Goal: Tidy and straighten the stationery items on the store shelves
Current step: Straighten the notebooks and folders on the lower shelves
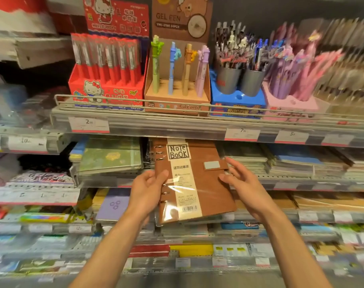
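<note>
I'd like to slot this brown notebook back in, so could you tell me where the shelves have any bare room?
Hardly any. The brown notebook leaves a gap between the green notebook stack and the stacks to its right. The pen shelf is packed box to box.

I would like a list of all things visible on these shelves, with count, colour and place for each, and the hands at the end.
brown notebook: one, brown with cream band, held in front of the second shelf
red pen box: one, red, top shelf, left
gel pen box: one, tan, top shelf, centre, holding four pens
blue stand: one, blue, top shelf, with two grey cups of pens
pink pen box: one, pink, top shelf, right
green notebook: one, green, second shelf, left
price tags: several, white, on shelf edges
left hand: gripping the notebook's ring edge
right hand: open, by the notebook's clasp side
</note>
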`<state>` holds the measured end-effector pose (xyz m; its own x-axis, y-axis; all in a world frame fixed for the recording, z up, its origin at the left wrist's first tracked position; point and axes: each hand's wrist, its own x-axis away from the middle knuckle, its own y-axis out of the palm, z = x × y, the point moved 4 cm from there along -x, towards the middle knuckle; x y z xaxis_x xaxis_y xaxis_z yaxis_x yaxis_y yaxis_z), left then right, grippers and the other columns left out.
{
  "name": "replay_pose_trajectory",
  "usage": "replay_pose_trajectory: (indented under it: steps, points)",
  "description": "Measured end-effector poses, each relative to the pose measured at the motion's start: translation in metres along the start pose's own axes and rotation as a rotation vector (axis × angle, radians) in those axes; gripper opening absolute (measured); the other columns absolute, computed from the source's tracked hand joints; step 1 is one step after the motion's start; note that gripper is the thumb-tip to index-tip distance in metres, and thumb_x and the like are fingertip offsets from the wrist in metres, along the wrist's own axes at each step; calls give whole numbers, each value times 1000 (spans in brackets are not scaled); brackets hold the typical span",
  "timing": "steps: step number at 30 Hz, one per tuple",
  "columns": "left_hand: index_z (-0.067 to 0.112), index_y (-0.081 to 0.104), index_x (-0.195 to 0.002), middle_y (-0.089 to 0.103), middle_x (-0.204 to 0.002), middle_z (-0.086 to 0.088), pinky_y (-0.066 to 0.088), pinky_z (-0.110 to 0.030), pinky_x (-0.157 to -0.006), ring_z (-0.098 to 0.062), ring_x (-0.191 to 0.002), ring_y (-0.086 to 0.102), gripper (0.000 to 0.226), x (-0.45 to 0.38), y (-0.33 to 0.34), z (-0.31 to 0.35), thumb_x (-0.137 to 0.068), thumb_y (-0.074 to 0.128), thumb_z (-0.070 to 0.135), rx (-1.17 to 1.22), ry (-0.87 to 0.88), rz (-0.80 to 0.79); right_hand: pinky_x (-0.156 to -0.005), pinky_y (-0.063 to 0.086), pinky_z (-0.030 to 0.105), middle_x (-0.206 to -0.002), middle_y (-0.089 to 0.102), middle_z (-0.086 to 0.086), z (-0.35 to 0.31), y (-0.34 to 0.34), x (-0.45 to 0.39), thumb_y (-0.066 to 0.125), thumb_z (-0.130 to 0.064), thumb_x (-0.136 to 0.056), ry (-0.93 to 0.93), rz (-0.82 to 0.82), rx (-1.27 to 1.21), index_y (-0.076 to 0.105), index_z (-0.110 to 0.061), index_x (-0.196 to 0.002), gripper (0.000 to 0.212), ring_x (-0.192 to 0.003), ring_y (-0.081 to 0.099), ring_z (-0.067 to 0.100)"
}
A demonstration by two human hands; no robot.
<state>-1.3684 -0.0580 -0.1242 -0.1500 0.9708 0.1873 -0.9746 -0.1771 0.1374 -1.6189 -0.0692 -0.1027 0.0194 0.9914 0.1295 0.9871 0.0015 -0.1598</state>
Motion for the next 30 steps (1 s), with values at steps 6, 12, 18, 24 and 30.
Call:
replay_pose_trajectory:
  steps: [6,12,18,24,30]
  points:
    - [7,66,-111,78,-85,-3,55,-22,-54,-16,-77,76,28,-8,11,4,-94,66,29,45,-31,95,-88,57,38,-111,74,0,9,-4,1,68,-22,-91,59,-158,-60,40,-46,-140,61,-101,72,17]
    - [12,65,-119,78,-90,-4,58,-25,-60,-16,-79,75,33,-6,18,16,-98,58,36,40,-16,47,-88,58,41,-103,76,6,11,-1,-11,64,-8,-94,67,-36,-139,45,-33,-142,57,-95,74,20]
    - [27,49,-137,68,-114,9,59,-37,-83,-2,-85,69,48,15,-17,29,-92,63,38,-493,292,86,-85,59,36,-112,72,6,0,7,-23,63,-14,-95,71,30,-132,43,-31,-143,54,-102,70,21]
    - [23,60,-126,57,-115,8,47,-29,-89,-6,-103,55,43,9,-51,62,-93,56,51,-1116,793,189,-89,57,36,-118,66,7,-12,21,-39,63,-19,-96,12,95,-35,42,-26,-143,53,-105,65,21]
    - [26,45,-145,49,-144,3,37,-36,-107,-16,-131,43,67,-24,-46,50,-95,34,69,-1444,857,8,-69,52,19,-121,58,3,-20,41,-54,59,-23,-98,-56,139,101,43,-23,-146,50,-105,59,17]
